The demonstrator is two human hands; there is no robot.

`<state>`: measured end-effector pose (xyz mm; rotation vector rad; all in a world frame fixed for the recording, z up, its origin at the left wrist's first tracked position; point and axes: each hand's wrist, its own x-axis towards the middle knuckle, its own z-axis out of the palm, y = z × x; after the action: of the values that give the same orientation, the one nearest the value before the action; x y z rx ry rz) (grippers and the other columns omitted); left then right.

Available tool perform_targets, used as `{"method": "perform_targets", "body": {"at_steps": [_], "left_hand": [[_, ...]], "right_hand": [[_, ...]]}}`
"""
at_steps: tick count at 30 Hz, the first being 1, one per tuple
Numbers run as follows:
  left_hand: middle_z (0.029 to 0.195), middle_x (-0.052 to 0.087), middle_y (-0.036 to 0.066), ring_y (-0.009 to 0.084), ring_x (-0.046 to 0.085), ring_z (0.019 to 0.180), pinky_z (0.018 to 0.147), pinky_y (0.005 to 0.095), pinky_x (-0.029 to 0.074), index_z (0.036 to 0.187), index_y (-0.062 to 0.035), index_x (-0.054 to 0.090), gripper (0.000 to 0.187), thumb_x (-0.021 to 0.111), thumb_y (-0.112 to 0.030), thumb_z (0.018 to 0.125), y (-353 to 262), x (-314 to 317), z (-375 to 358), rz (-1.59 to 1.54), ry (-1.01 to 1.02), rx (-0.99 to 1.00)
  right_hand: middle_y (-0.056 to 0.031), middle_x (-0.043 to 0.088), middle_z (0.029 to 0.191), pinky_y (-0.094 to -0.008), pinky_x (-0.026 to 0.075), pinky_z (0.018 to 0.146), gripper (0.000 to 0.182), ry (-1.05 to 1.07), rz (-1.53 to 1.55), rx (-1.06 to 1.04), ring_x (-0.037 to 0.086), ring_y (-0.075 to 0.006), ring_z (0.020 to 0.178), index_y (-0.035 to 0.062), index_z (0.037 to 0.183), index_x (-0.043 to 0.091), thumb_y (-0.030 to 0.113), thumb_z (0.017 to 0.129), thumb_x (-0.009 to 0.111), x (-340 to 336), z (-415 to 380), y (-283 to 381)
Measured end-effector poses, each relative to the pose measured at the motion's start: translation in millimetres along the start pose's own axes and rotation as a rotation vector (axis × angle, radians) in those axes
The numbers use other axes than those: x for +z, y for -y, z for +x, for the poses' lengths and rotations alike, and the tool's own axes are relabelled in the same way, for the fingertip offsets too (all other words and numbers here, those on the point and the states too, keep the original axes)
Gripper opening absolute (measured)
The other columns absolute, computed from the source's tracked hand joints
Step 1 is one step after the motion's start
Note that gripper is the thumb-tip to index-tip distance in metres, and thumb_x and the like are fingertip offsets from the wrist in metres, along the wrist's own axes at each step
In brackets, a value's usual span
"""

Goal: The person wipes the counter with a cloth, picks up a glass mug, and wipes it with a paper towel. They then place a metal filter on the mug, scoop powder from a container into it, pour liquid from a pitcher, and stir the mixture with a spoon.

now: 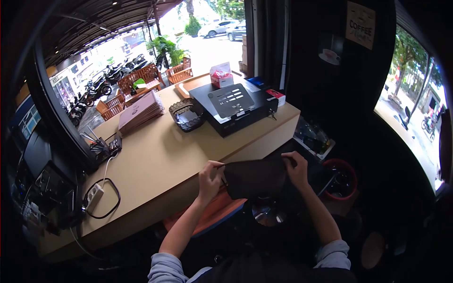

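Dark cloth [257, 179] was stretched across the frame's lower centre, its left edge pinched by the left hand [211, 180] and its upper right corner by the right hand [297, 170], hands apart. Behind, the counter [146, 165] carried an openwork basket [189, 126] at centre, beside a black cash drawer [245, 122]. Parked motorcycles [115, 75] occupied the upper left.

Wrinkled, pale grey-blue sleeves [166, 269], ending in bunched folds, flank a dark garment [264, 270].
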<state>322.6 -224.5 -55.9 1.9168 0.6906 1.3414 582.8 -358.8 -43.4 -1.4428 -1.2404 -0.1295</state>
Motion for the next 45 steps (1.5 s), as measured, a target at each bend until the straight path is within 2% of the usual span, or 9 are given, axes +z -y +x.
{"method": "perform_targets", "body": {"at_steps": [5, 16, 24, 28, 32, 36, 40, 41, 45], "left_hand": [[0.079, 0.061, 0.006, 0.0063, 0.057, 0.066, 0.052, 0.0213, 0.047, 0.096, 0.0011, 0.059, 0.007, 0.057, -0.003, 0.091, -9.0, -36.3, -25.4, -0.02, 0.009, -0.009], [0.082, 0.056, 0.002, 0.0028, 0.048, 0.05, 0.039, 0.0182, 0.039, 0.099, -0.0028, 0.058, 0.012, 0.06, -0.012, 0.092, -40.1, -196.0, 7.5, 0.027, -0.351, -0.018], [0.089, 0.062, 0.005, 0.0165, 0.06, 0.083, 0.073, 0.0298, 0.049, 0.095, -0.0053, 0.061, 0.012, 0.06, -0.017, 0.092, 64.2, -299.4, 77.5, 0.302, -0.382, -0.036], [0.093, 0.058, 0.01, 0.026, 0.06, 0.093, 0.082, 0.0362, 0.048, 0.089, -0.0068, 0.063, 0.012, 0.066, 0.0, 0.08, 70.6, -316.3, 28.9, 0.524, -0.114, 0.072], [0.113, 0.06, 0.008, 0.0254, 0.055, 0.111, 0.099, 0.0394, 0.041, 0.095, -0.0134, 0.071, 0.026, 0.079, -0.017, 0.07, 55.4, -321.5, -39.2, 0.522, 0.305, -0.176], [0.114, 0.06, 0.008, 0.0252, 0.056, 0.111, 0.099, 0.0419, 0.041, 0.104, -0.0102, 0.067, 0.03, 0.074, -0.02, 0.077, 76.7, -307.8, -35.0, 0.436, 0.12, -0.312], [0.109, 0.062, 0.01, 0.0258, 0.059, 0.102, 0.099, 0.0424, 0.037, 0.107, -0.0099, 0.064, 0.031, 0.067, -0.03, 0.083, 114.1, -276.8, -18.7, 0.971, -0.172, -0.255], [0.101, 0.064, 0.009, 0.0244, 0.06, 0.098, 0.098, 0.0416, 0.036, 0.099, -0.0101, 0.065, 0.03, 0.066, -0.036, 0.084, 111.5, -277.0, -14.2, 0.878, -0.002, -0.267], [0.075, 0.068, 0.006, 0.0252, 0.066, 0.077, 0.084, 0.0395, 0.044, 0.086, -0.0067, 0.063, 0.011, 0.064, -0.018, 0.086, 94.4, -261.8, 30.2, 0.543, -0.267, -0.244]], "right_hand": [[-0.0033, 0.066, 0.087, -0.0233, 0.047, 0.069, 0.013, 0.177, 0.336, 0.152, 0.06, -0.0081, 0.083, -0.0003, 0.094, 0.066, -0.004, 0.082, 0.065, 18.9, 14.1, 10.7], [-0.0026, 0.064, 0.088, -0.0233, 0.052, 0.07, 0.012, 0.451, 0.695, -0.048, 0.061, -0.0079, 0.082, -0.0005, 0.094, 0.065, 0.005, 0.084, 0.068, 163.7, 108.9, 108.7], [-0.002, 0.067, 0.082, -0.0232, 0.048, 0.065, 0.011, 0.522, 0.64, 0.001, 0.059, -0.0058, 0.073, 0.0009, 0.092, 0.069, 0.005, 0.082, 0.069, 319.2, 155.3, 109.8], [-0.0047, 0.067, 0.085, -0.0292, 0.05, 0.07, 0.007, 0.823, 0.604, -0.183, 0.062, -0.0115, 0.079, 0.0028, 0.085, 0.068, 0.006, 0.079, 0.069, 307.4, 123.6, 99.1], [-0.007, 0.066, 0.094, -0.0356, 0.048, 0.087, 0.019, 1.249, 0.273, -0.428, 0.061, -0.0231, 0.09, 0.009, 0.09, 0.072, 0.009, 0.071, 0.075, 257.5, 79.0, 88.3], [-0.0092, 0.065, 0.103, -0.0351, 0.049, 0.085, 0.028, 1.122, 0.213, -0.138, 0.062, -0.0255, 0.092, 0.0074, 0.102, 0.068, 0.012, 0.075, 0.073, 276.9, 71.6, 72.2], [-0.0127, 0.06, 0.115, -0.0426, 0.044, 0.091, 0.033, 0.639, -0.047, -0.381, 0.057, -0.0289, 0.105, 0.0082, 0.11, 0.063, 0.024, 0.081, 0.068, 331.4, 53.7, 56.4], [-0.0118, 0.059, 0.117, -0.0468, 0.041, 0.091, 0.027, 0.831, -0.091, -0.292, 0.052, -0.0295, 0.111, 0.0081, 0.101, 0.063, 0.026, 0.082, 0.067, 333.4, 53.7, 57.2], [-0.0126, 0.066, 0.079, -0.0416, 0.047, 0.073, 0.014, 0.688, 0.029, -0.088, 0.063, -0.0315, 0.081, 0.0053, 0.082, 0.062, 0.018, 0.078, 0.067, 321.6, 66.7, 78.4]]}}
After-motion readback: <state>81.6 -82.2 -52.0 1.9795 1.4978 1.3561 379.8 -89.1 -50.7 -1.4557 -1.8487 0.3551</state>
